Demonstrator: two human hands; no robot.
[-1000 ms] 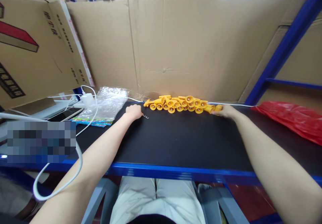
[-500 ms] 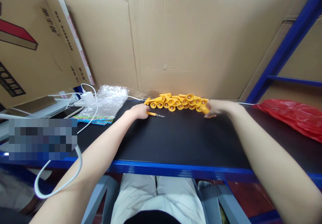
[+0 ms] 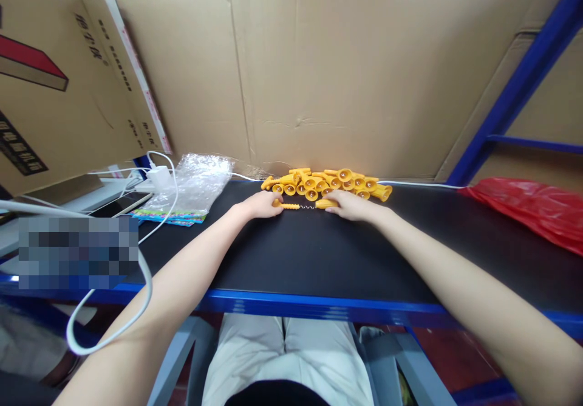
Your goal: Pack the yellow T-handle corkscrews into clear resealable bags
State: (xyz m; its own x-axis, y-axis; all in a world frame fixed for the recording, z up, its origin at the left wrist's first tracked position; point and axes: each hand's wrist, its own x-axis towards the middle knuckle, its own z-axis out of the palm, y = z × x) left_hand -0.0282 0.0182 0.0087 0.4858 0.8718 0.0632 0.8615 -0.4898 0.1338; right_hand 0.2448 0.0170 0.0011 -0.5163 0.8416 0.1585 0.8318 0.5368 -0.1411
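Observation:
My left hand (image 3: 266, 204) is closed on a yellow-handled corkscrew (image 3: 291, 206). Its metal spiral points right, low over the black tabletop. My right hand (image 3: 345, 204) is closed around a yellow tube-like piece (image 3: 322, 203), the end of which meets or nearly meets the spiral's tip; whether they touch I cannot tell. The rest of this piece is hidden by the fingers. Just behind both hands lies a heap of yellow flared pieces (image 3: 336, 183), many with their round hollow mouths facing me.
Clear plastic bags (image 3: 195, 178) lie at the left near a white charger (image 3: 159, 178) and looping cable. A red plastic bag (image 3: 523, 208) rests at the right. Cardboard panels (image 3: 364, 78) stand behind the black tabletop (image 3: 328, 254), which has a blue front edge (image 3: 291, 306).
My right hand has come left from the heap's right end with a yellow piece, up to the corkscrew's spiral. My left hand has shifted slightly right with the corkscrew.

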